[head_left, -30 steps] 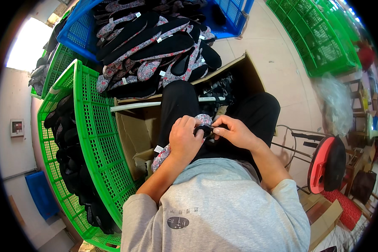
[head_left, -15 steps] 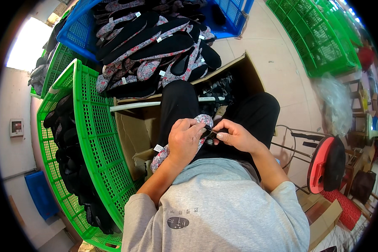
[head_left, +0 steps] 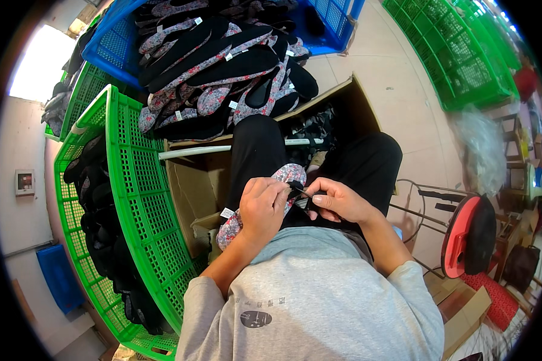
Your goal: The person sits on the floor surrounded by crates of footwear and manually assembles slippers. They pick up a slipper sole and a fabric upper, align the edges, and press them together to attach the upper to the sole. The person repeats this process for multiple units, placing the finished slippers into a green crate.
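Observation:
A floral-patterned cloth shoe (head_left: 286, 175) with a white tag lies across my lap. My left hand (head_left: 264, 206) is wrapped around its middle, gripping it. My right hand (head_left: 337, 201) pinches a small dark strap or tool at the shoe's opening, fingers closed on it. What the dark piece is stays too small to tell. Both hands meet above my black trousers.
A blue crate (head_left: 343, 24) ahead is heaped with similar floral and black shoes (head_left: 223, 72). A green crate (head_left: 132, 198) at my left holds black shoes. An open cardboard box (head_left: 193, 186) stands between my knees. More green crates (head_left: 457, 54) stand far right; a red stool (head_left: 457, 234) is right.
My hands have shifted only slightly on the shoe; the right fingers stay pinched at the opening.

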A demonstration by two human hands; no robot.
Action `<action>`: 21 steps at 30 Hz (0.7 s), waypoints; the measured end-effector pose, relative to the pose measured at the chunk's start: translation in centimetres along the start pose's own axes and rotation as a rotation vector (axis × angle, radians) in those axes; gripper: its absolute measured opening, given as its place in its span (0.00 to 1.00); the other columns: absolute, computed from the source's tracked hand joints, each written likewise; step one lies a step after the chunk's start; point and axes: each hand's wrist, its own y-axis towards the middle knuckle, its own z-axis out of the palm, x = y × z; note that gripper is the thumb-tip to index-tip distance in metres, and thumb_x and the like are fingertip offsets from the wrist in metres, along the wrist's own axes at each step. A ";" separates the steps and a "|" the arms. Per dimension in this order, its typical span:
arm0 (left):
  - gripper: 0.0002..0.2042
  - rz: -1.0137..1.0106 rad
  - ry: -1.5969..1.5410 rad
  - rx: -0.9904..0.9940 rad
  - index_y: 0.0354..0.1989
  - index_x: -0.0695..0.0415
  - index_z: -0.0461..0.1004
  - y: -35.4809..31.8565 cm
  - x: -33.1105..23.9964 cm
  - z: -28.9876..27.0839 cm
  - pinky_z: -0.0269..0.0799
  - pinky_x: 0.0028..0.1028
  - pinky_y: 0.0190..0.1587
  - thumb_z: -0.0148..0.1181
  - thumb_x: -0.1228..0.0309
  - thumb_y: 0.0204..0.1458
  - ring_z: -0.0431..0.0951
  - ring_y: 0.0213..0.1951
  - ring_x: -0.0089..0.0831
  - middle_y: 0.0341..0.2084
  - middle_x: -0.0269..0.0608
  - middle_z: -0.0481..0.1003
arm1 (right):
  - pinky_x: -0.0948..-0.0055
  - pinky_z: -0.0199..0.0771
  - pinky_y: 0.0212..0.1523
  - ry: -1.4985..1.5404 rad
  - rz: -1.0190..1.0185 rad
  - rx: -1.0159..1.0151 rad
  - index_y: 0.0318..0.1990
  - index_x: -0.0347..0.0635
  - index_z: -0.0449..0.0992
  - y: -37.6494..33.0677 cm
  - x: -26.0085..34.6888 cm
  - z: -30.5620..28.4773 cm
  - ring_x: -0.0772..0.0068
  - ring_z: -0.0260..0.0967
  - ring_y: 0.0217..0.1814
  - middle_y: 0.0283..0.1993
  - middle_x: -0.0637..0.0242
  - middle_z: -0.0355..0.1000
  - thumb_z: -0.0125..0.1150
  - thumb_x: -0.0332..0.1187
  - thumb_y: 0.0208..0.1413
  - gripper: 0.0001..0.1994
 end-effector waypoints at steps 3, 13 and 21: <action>0.08 0.003 0.027 -0.017 0.30 0.58 0.78 -0.4 -0.1 -0.1 0.72 0.33 0.37 0.69 0.81 0.41 0.76 0.32 0.39 0.27 0.39 0.76 | 0.88 0.55 0.16 -0.015 0.056 -0.023 0.47 0.40 0.69 0.0 0.7 0.2 0.89 0.56 0.16 0.31 0.65 0.75 0.52 0.36 0.68 0.10; 0.09 -0.044 0.089 -0.016 0.26 0.56 0.75 -0.7 -0.4 -0.1 0.71 0.33 0.35 0.70 0.80 0.39 0.75 0.30 0.38 0.25 0.39 0.74 | 0.87 0.51 0.13 -0.052 0.230 -0.084 0.39 0.42 0.69 1.2 1.9 0.1 0.90 0.53 0.14 0.27 0.65 0.75 0.52 0.37 0.68 0.09; 0.09 -0.025 0.080 -0.020 0.26 0.56 0.75 -0.9 -0.3 0.1 0.71 0.34 0.35 0.69 0.80 0.37 0.75 0.30 0.38 0.25 0.38 0.74 | 0.86 0.52 0.13 -0.180 0.259 -0.062 0.37 0.42 0.69 1.9 2.4 -0.2 0.89 0.54 0.14 0.27 0.65 0.76 0.55 0.38 0.67 0.10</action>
